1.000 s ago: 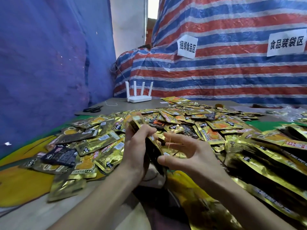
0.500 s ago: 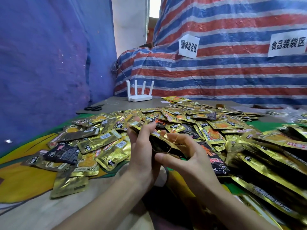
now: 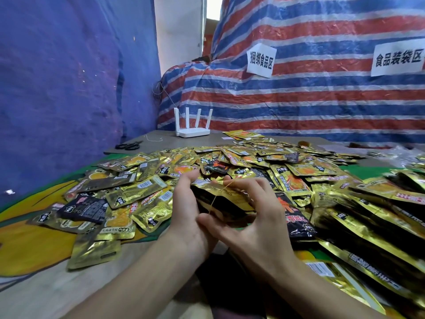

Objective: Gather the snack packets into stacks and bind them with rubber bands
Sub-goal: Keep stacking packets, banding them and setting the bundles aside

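Left hand [image 3: 186, 210] held the left end of the stack of packets [image 3: 226, 198], fingers running up along that end; the stack sat between both hands at near centre, over the near edge of the pile of loose packets [image 3: 287, 166]; right hand [image 3: 257, 222] had its grip spread wide, fingers arched over the stack's top, thumb low on the near side; a thin yellow rubber band [image 3: 218, 194] ran taut across the stack's near face, hooked on the right fingers and slanting down-left towards the thumb; could not tell whether it went fully round the stack; loose gold and black packets covered the worktop [image 3: 158, 137] from left to far right; white router [image 3: 193, 132] stood at the far edge; black scissors [image 3: 128, 146] lay far left; striped tarp [image 3: 310, 100] hung behind with paper signs [image 3: 261, 61]; blue sheet [image 3: 57, 88] on the left.
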`<control>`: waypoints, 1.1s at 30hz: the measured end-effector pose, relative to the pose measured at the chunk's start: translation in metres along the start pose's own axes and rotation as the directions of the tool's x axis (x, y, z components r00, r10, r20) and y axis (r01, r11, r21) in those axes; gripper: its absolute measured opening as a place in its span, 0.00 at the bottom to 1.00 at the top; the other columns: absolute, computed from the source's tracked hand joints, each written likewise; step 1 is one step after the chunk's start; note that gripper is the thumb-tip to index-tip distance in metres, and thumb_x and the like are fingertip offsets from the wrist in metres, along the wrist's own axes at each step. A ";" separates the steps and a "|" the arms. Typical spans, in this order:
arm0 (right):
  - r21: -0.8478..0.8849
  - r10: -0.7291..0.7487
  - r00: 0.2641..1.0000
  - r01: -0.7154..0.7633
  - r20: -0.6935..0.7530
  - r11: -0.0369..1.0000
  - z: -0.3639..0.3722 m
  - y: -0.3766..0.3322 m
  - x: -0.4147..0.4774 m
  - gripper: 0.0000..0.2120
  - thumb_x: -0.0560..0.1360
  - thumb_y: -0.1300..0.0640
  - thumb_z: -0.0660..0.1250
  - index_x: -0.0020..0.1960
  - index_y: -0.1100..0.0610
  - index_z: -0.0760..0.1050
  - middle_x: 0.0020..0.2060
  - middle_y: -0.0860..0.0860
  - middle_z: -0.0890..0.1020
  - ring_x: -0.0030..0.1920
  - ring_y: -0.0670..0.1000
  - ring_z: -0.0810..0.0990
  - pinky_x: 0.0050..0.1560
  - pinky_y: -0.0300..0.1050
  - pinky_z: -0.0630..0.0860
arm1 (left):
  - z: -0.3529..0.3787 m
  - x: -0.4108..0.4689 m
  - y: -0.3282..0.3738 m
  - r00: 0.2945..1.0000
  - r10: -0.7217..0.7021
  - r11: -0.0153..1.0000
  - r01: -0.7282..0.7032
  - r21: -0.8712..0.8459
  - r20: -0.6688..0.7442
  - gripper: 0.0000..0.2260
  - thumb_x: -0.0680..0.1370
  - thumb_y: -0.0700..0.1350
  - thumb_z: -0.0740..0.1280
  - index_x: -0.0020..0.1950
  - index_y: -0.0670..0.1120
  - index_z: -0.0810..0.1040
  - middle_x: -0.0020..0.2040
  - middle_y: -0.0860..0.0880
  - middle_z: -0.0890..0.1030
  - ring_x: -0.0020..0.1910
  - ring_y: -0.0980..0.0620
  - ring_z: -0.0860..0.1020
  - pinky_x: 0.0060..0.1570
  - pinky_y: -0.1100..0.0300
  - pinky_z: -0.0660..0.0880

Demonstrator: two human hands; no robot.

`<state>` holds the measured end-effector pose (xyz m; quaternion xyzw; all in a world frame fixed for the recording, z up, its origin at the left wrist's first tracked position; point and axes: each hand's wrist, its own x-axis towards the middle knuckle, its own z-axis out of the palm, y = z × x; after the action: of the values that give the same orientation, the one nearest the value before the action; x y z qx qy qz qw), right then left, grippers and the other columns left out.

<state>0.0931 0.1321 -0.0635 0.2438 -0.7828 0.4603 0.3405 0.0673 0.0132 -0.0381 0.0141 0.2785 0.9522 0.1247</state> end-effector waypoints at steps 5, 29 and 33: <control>0.024 -0.054 0.998 0.055 -0.046 0.998 0.000 0.002 0.005 0.24 0.62 0.47 0.78 0.55 0.55 0.83 0.50 0.50 0.79 0.52 0.44 0.80 0.52 0.32 0.76 | -0.002 -0.005 0.001 0.999 0.001 0.999 -0.003 0.047 0.040 0.32 0.81 0.58 0.59 0.32 0.34 0.84 0.39 0.37 0.85 0.34 0.40 0.85 0.28 0.50 0.81; -0.113 -0.081 0.997 0.079 -0.013 0.990 -0.001 0.009 0.006 0.21 0.65 0.41 0.75 0.54 0.50 0.82 0.50 0.45 0.81 0.52 0.50 0.80 0.51 0.57 0.76 | -0.006 0.005 0.000 0.997 0.015 0.986 -0.001 0.168 -0.081 0.29 0.78 0.60 0.63 0.41 0.34 0.85 0.39 0.38 0.85 0.33 0.41 0.85 0.30 0.49 0.82; -0.055 -0.070 0.998 0.069 -0.011 0.996 -0.008 0.007 0.007 0.22 0.65 0.45 0.77 0.53 0.50 0.74 0.49 0.46 0.79 0.50 0.48 0.79 0.49 0.40 0.75 | -0.003 0.010 -0.002 0.981 0.067 0.990 -0.043 0.132 -0.183 0.25 0.75 0.59 0.69 0.59 0.38 0.76 0.40 0.41 0.81 0.37 0.40 0.83 0.44 0.40 0.82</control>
<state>0.0859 0.1416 -0.0597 0.2584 -0.7839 0.4283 0.3679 0.0581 0.0162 -0.0421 -0.0596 0.3488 0.9326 0.0706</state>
